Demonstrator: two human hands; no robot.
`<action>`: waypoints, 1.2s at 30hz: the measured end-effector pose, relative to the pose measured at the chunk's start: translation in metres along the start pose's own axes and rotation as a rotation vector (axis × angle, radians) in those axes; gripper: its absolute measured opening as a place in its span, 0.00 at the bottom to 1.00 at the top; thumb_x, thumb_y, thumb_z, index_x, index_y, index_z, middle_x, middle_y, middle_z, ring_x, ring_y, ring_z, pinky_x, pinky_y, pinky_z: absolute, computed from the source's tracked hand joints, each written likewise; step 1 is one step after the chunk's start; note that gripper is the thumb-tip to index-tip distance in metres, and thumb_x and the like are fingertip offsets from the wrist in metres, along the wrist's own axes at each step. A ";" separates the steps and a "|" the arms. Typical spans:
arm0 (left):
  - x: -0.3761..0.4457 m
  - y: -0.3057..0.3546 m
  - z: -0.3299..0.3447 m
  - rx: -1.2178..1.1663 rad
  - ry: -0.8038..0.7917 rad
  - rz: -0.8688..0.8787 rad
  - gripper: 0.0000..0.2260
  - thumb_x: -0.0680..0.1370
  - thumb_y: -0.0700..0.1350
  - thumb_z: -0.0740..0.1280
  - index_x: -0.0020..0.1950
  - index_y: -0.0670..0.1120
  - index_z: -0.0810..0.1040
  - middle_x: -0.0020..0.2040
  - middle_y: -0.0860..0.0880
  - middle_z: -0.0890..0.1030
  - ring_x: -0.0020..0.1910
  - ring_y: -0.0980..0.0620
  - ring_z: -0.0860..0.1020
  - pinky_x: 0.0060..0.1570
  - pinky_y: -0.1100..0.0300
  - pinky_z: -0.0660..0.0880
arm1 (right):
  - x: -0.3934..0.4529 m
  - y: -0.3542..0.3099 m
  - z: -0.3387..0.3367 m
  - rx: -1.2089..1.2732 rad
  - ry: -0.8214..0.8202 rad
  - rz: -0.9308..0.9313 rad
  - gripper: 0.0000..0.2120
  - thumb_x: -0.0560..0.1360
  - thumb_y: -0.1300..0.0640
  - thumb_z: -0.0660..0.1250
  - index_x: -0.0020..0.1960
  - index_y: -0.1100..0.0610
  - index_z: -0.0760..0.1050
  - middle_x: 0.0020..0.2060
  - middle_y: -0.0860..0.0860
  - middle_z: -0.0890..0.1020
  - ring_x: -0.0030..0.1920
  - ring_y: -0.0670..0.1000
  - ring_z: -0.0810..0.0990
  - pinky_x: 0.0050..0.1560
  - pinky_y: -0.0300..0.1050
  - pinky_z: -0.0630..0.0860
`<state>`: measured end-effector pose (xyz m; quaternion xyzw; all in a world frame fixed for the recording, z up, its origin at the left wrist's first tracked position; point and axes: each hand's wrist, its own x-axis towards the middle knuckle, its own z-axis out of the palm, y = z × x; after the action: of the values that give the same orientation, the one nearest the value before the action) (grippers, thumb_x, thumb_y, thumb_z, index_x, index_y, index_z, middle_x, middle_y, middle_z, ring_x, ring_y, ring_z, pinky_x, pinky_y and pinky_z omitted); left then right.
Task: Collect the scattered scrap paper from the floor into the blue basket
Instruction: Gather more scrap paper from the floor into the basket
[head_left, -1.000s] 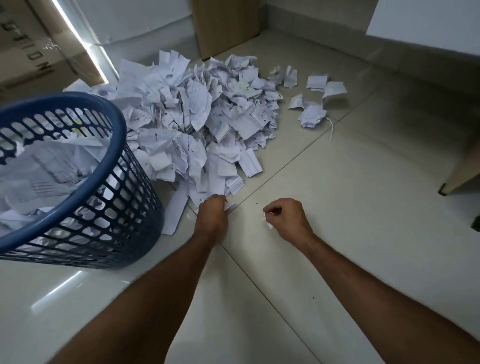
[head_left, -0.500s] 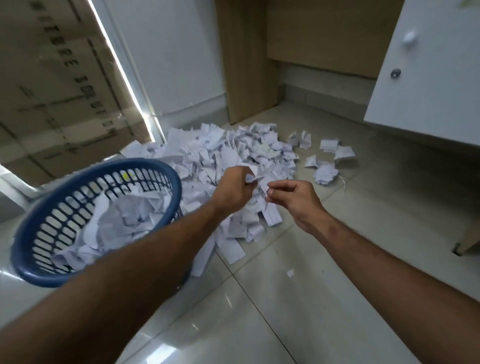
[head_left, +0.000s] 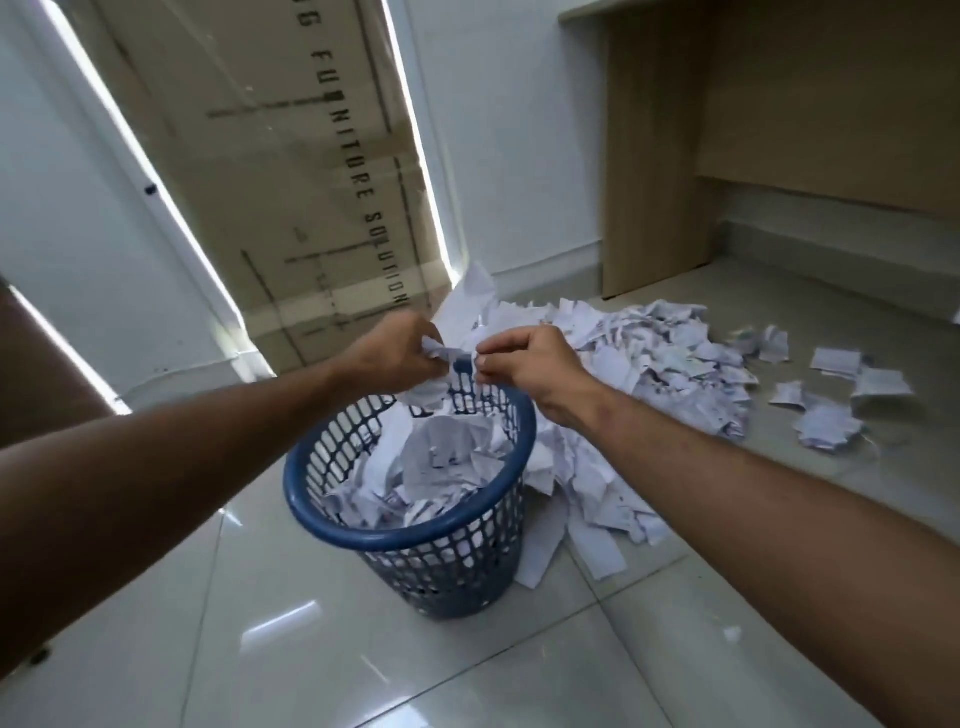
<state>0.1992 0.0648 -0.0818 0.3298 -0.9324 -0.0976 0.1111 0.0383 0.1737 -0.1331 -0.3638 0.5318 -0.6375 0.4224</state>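
Two forearms reach in from the near edge over glossy floor tiles (head_left: 519, 649). Basket (head_left: 332, 512), blue lattice plastic, stands upright on the tiles directly below the fingers, roughly half full of crumpled white scraps (head_left: 441, 462). Left hand (head_left: 395, 358) sits above the far rim, fingers curled round a wad of paper (head_left: 434, 345); more of that wad hangs beneath the hand, down toward the basket opening. Right hand (head_left: 535, 369), just right of the left, thumb and forefinger pinched on a small white bit (head_left: 474, 358); the two hands' fingertips nearly meet. Cannot tell whether both hands grip the same piece. Right of and beyond the fingers: main paper pile (head_left: 639, 374) on the floor, its near edge touching the basket's right side. Farther right, a few loose scraps (head_left: 831, 410) lie apart from the pile. Beyond the fingers: a printed cardboard panel (head_left: 291, 156) leaning on the wall; wooden cabinet (head_left: 660, 156) at far right.
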 end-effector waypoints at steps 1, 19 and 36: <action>-0.008 -0.011 0.004 0.023 -0.036 -0.045 0.06 0.73 0.45 0.74 0.39 0.44 0.82 0.36 0.46 0.82 0.35 0.48 0.79 0.33 0.58 0.73 | 0.000 0.009 0.012 -0.066 -0.008 0.012 0.05 0.71 0.74 0.72 0.46 0.68 0.81 0.40 0.61 0.83 0.38 0.57 0.84 0.42 0.46 0.84; 0.012 0.037 0.066 -0.006 -0.099 -0.003 0.17 0.78 0.55 0.70 0.62 0.48 0.79 0.57 0.51 0.79 0.52 0.50 0.77 0.54 0.53 0.75 | -0.031 0.040 -0.106 -0.370 0.300 0.002 0.04 0.75 0.70 0.69 0.49 0.67 0.82 0.42 0.61 0.85 0.38 0.55 0.86 0.40 0.40 0.83; 0.032 0.146 0.308 0.086 -0.434 -0.108 0.49 0.68 0.55 0.80 0.79 0.55 0.52 0.80 0.42 0.42 0.78 0.28 0.47 0.70 0.25 0.54 | -0.118 0.185 -0.260 -0.886 0.126 0.227 0.35 0.69 0.48 0.79 0.72 0.54 0.71 0.67 0.51 0.76 0.62 0.51 0.77 0.62 0.44 0.75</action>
<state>0.0048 0.1889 -0.3346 0.3551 -0.9187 -0.1323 -0.1114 -0.1266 0.3652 -0.3609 -0.4093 0.8141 -0.3194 0.2600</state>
